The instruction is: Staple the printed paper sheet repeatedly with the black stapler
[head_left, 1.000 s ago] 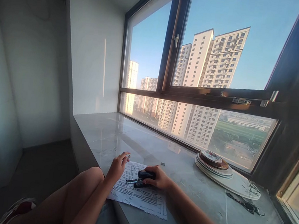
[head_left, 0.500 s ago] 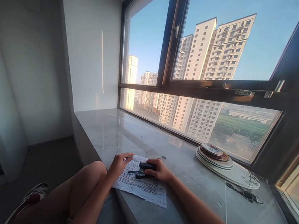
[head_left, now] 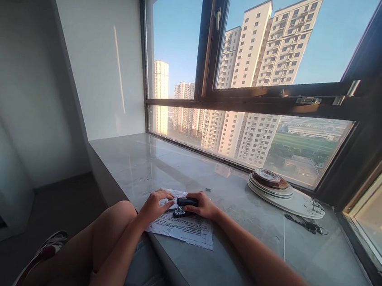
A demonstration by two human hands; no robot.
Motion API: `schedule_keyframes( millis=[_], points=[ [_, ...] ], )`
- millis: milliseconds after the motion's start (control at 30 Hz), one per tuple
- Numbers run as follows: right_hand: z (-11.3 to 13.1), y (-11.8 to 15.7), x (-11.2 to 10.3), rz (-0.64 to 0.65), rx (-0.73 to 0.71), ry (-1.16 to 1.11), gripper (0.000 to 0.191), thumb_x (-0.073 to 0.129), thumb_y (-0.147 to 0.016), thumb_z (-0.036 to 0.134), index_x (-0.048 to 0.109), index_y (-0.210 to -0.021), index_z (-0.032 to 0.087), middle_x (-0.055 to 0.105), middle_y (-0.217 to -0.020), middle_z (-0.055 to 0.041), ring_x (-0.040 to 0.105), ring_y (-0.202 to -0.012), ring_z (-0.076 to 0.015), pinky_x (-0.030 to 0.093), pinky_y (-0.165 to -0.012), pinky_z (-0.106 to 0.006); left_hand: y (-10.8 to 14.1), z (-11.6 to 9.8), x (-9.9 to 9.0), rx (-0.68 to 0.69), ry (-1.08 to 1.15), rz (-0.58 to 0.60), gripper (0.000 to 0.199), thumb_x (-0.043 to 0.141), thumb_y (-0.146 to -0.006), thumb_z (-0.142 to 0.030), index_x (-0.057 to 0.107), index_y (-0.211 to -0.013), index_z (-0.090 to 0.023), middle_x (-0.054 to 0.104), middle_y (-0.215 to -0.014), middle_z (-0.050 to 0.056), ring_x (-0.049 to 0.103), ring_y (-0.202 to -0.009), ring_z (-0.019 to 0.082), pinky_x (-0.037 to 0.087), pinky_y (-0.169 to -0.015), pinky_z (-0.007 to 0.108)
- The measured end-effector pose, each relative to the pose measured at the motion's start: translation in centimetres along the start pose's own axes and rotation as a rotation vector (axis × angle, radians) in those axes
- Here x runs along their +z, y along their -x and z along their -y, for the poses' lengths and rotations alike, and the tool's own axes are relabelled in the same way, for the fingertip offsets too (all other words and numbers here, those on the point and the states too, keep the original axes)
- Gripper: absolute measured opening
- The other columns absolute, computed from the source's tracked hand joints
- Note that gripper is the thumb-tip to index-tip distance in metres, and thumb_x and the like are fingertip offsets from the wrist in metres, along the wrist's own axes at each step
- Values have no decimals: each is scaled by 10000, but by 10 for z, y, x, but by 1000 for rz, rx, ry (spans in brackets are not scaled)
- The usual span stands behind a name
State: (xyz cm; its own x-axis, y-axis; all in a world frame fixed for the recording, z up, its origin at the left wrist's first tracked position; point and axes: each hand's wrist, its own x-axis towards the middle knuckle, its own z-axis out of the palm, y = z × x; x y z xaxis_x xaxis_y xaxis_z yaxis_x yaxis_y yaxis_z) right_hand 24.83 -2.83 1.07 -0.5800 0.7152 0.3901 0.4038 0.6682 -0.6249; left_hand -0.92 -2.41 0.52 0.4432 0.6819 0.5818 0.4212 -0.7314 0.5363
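Window ledge, grey and glossy, carries the items. Printed paper sheet lies by the ledge's near edge, beside the seated person's bent knee. Its lower border looks uneven.

Stapler, black, sits over the upper part of the sheet, front pointing left. Top arm raised from base; a narrow metal part shows at the front, partly behind the left hand.

Right hand: wrapped round the rear of the stapler, fingers on the top arm, thumb lower, between arm and base. Forearm lies across the ledge from the near right.

Left hand: at the stapler's front end, over the left side of the sheet. Fingers bent, thumb and forefinger a narrow gap apart at most. Cannot tell whether anything is between them, or whether they touch the metal part.

Small grey strip: on the ledge, beyond the right hand, toward the window edge. Tiny dark bits lie beyond the left hand.

Stack of round plates rests on an oval board along the window edge, toward the ledge's right end. Keys lie just on the near side of the board.
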Motion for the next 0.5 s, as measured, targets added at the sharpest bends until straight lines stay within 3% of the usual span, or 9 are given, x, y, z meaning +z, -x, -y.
schedule_keyframes(
  millis=[200,500],
  points=[
    [-2,1,2,-98,-42,76,426,653,-850,583,695,-868,159,591,-730,-2,481,-639,-126,362,-610,-240,2,-2,0,11,22,61,149,704,-867,-326,784,-929,-217,760,-1008,74,679,-987,225,526,-928,364],
    [-4,1,3,-91,-34,89,436,674,-842,586,691,-894,153,607,-735,3,491,-645,-122,356,-609,-236,1,-1,2,42,44,99,138,726,-853,-302,798,-942,-226,768,-994,58,683,-972,222,535,-898,359]
  ],
)
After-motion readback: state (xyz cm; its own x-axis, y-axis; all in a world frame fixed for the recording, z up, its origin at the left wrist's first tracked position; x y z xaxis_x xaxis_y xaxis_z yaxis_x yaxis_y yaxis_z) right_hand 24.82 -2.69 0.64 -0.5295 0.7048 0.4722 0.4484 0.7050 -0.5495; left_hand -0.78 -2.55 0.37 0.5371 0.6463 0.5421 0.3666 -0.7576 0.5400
